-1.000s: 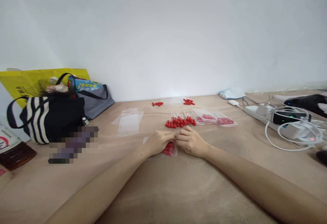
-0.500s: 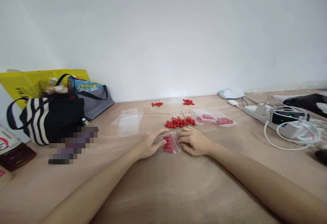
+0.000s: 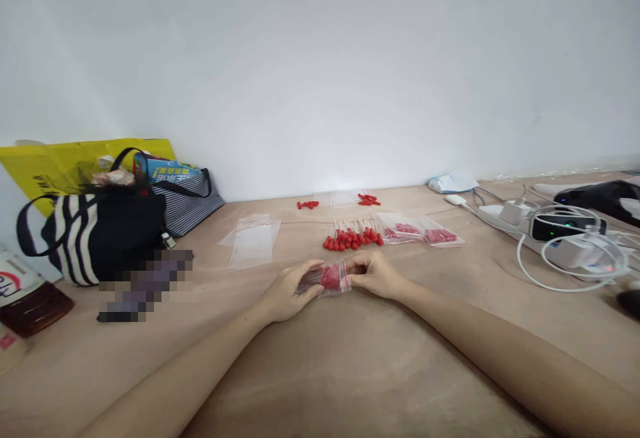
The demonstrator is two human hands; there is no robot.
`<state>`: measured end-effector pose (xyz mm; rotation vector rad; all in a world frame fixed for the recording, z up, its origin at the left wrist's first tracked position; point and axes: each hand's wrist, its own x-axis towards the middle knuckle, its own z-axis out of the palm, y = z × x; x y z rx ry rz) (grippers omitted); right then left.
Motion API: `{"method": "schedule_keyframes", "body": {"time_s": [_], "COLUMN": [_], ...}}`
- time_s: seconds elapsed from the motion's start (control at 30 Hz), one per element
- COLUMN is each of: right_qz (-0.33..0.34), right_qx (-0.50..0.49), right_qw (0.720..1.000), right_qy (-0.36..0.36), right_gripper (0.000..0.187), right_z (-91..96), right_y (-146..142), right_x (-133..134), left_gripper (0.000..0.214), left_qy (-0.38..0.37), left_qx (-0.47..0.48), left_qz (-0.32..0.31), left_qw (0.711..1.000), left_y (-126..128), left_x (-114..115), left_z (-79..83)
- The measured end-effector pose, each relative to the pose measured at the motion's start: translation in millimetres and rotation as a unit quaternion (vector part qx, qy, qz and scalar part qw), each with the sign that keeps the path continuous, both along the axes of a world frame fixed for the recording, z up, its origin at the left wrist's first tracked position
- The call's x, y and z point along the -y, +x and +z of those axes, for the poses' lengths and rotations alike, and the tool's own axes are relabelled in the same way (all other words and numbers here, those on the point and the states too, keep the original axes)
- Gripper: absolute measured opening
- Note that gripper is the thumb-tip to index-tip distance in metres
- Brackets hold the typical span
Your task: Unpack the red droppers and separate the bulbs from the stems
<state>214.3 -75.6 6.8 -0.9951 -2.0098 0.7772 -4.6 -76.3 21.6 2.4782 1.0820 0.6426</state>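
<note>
Between my hands is a small clear zip bag [image 3: 331,278] with several red-tipped pieces in it. My left hand [image 3: 290,290] grips the bag's left end, thumb in front and fingers behind. At the other end, my right hand [image 3: 375,275] pinches the edge by the red zip strip, its fingers partly hidden behind the plastic. Just beyond the bag lies a row of white sticks with red tips [image 3: 353,238]. To the right of that row are filled zip bags [image 3: 441,235] with red contents showing through.
Flat clear bags [image 3: 253,241] lie left of centre. Small red pieces [image 3: 307,205] sit near the wall, with more red pieces [image 3: 367,199] to their right. A striped black bag [image 3: 107,238] and a bottle [image 3: 30,298] stand left; a power strip with white cables [image 3: 565,251] lies right.
My right hand has turned from resting at the bag's edge to pinching its zip end. The bag has tilted up, and my left hand has shifted slightly with it.
</note>
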Motion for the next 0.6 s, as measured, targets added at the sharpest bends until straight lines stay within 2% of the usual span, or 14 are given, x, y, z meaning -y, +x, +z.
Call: {"method": "schedule_keyframes", "body": {"time_s": [0.13, 0.3, 0.5, 0.6], "right_qz": [-0.011, 0.007, -0.001, -0.009], "right_qx": [-0.005, 0.015, 0.070, 0.088], "right_qw": [0.999, 0.998, 0.988, 0.985], "right_qy": [0.032, 0.064, 0.141, 0.151], "right_gripper": [0.033, 0.042, 0.012, 0.006], "right_z": [0.5, 1.8, -3.0, -2.4], "right_y": [-1.3, -7.7, -11.5, -5.2], "right_x": [0.9, 4.2, 4.5, 3.5], "left_gripper": [0.035, 0.029, 0.028, 0.030], "left_qy": [-0.007, -0.006, -0.001, 0.002], "left_qx": [0.028, 0.040, 0.029, 0.015], "left_qz": [0.001, 0.000, -0.013, -0.002], "left_qw": [1.000, 0.999, 1.000, 1.000], "left_y": [3.4, 6.7, 6.6, 3.4], "left_x": [-3.3, -3.0, -1.9, -3.6], "left_z": [-2.1, -0.9, 1.9, 0.6]}}
